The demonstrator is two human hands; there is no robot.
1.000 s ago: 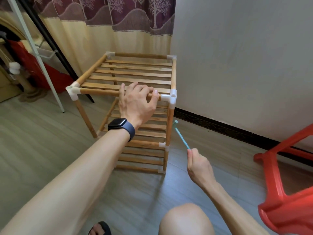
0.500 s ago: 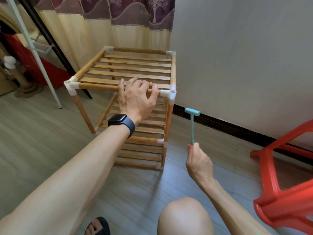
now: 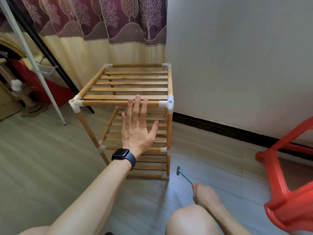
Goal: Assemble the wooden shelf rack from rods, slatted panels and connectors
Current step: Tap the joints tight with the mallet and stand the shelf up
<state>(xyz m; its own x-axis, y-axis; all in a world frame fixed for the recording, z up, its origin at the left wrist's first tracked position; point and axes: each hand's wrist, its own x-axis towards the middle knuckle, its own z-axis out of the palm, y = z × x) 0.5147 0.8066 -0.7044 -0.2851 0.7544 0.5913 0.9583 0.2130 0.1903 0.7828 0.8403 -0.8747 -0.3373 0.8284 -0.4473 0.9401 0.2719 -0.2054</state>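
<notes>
The wooden shelf rack (image 3: 132,85) stands on the floor against the wall, with slatted tiers, bamboo rods and white corner connectors (image 3: 170,104). My left hand (image 3: 138,128), a dark watch on its wrist, is spread flat with straight fingers in front of the top front rod (image 3: 118,103); the fingertips reach that rod. My right hand (image 3: 205,195) grips the handle of a small teal plastic hammer (image 3: 182,173), whose head is low, by the rack's front right foot.
A red plastic chair (image 3: 288,184) lies tipped at the right. A white and a black pole (image 3: 33,61) lean at the left before a patterned curtain. Red and brown clutter sits at the far left. My knee (image 3: 191,221) is at the bottom.
My left hand has let go of the top front rod and now lies flat with straight fingers. My right hand swung the hammer down from upright to near the floor.
</notes>
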